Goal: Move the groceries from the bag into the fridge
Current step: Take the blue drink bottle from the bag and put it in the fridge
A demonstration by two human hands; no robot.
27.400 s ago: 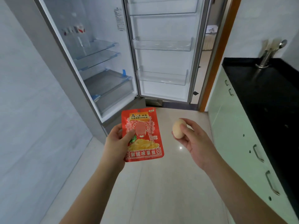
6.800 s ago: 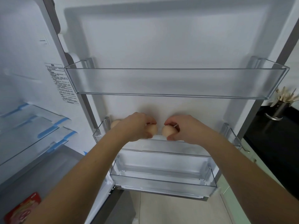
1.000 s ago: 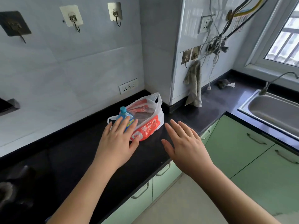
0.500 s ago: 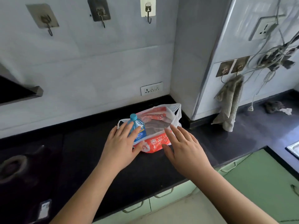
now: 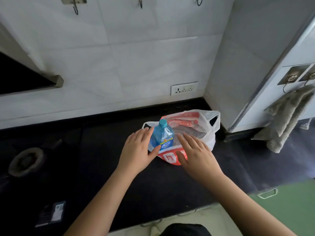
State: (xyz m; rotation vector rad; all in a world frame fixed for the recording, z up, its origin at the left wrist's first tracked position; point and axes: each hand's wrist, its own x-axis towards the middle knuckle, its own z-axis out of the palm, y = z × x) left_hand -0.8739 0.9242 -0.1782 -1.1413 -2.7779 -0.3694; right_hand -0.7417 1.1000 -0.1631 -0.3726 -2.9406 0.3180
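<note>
Both hands are spread flat and gripping nothing: the left hand [image 5: 138, 150] is beside the blue bottle [image 5: 162, 136], the right hand [image 5: 196, 155] over the plastic bag [image 5: 208, 130] on the black counter [image 5: 102, 159], near the far wall. The bottle stands upright in the bag's loose mouth, so I'd worry a careless nudge tips it, or the thin plastic snags and drags along as it's lifted.

We see soft daylight on the white wall tiles [image 5: 136, 57], brightest upper centre. The black counter [image 5: 102, 167] reads dim and underexposed, detail nearly lost at lower left. Both hands [image 5: 136, 150] are evenly lit, with faint shadows beneath. Mild glare sits on the plastic bag [image 5: 209, 132]. Wide-angle distortion bends tile lines and the pillar edge near the frame borders. Slight softness overall.
</note>
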